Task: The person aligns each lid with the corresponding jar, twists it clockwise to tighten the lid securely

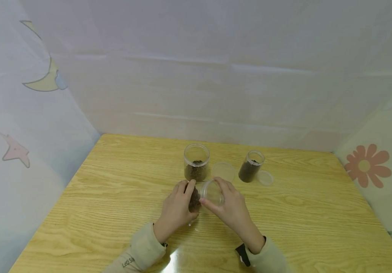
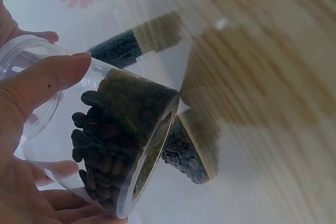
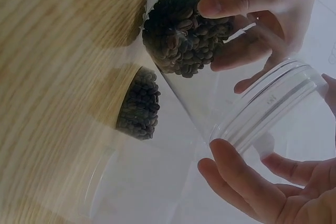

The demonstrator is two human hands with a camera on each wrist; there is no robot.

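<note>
A clear plastic jar [image 1: 195, 200] partly filled with dark coffee beans [image 2: 107, 145] is tilted over above the table, its base toward the left. My left hand [image 1: 177, 204] grips the jar's body, thumb on one side and fingers around the other. At the mouth end, my right hand [image 1: 232, 208] holds a clear lid [image 3: 270, 106] by its edge, fingers and thumb spread around it. The lid sits against the jar's mouth; whether it is screwed tight I cannot tell. In the right wrist view the beans have slid toward the base.
Behind the hands stands an uncapped jar [image 1: 196, 172] of dark beans, with a clear lid [image 1: 224, 171] lying beside it. Farther right are a narrower uncapped jar [image 1: 249, 170] with dark contents and a small lid [image 1: 265, 178]. A pale cloth wall borders the wooden table [image 1: 114, 182].
</note>
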